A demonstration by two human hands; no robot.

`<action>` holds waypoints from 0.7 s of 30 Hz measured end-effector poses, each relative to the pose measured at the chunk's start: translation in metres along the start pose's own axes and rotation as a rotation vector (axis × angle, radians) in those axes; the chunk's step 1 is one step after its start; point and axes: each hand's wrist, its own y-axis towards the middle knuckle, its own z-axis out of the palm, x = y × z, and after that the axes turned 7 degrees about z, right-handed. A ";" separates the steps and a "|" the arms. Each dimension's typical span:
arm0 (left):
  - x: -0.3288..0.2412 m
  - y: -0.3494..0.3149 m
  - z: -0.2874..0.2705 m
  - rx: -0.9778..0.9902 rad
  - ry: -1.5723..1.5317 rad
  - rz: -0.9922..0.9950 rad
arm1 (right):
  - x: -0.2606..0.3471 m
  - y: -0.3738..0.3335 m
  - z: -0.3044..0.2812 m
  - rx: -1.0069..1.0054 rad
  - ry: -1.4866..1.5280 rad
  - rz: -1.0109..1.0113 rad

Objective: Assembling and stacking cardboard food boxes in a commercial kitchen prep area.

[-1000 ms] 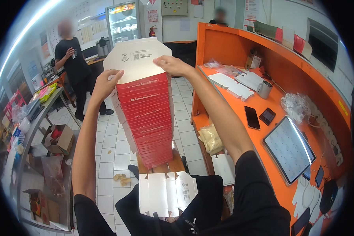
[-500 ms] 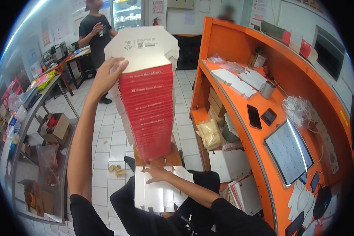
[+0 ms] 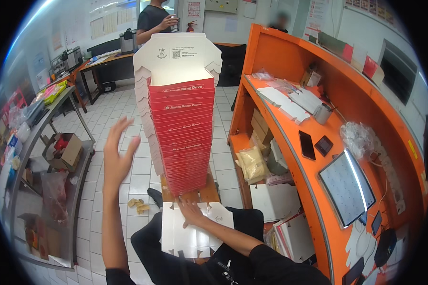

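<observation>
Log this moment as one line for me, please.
left hand: raised, open, empty | right hand: spread on unfolded white carton | red box stack: upright, untouched, on wooden surface

The left hand (image 3: 118, 159) looks blurred. The top edge crops the head of a standing person (image 3: 150, 20); an orange panel (image 3: 277, 52) mostly hides another person (image 3: 281, 23).

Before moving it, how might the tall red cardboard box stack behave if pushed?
The tall red cardboard box stack would probably tip, standing high on a narrow base. Its white top flap likely bends easily, looking like thin card.
</observation>
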 end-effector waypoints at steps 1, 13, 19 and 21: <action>-0.003 -0.026 0.004 -0.002 0.005 -0.041 | -0.003 -0.003 0.000 -0.115 -0.008 -0.058; 0.008 -0.262 0.040 0.832 -0.963 -0.978 | 0.031 -0.077 -0.211 0.102 0.551 -0.195; -0.049 -0.224 0.086 0.319 -0.552 -0.495 | 0.046 -0.113 -0.212 -0.408 0.576 -0.079; -0.064 -0.219 0.093 0.320 -0.455 -0.474 | 0.049 -0.124 -0.217 -0.411 0.516 -0.067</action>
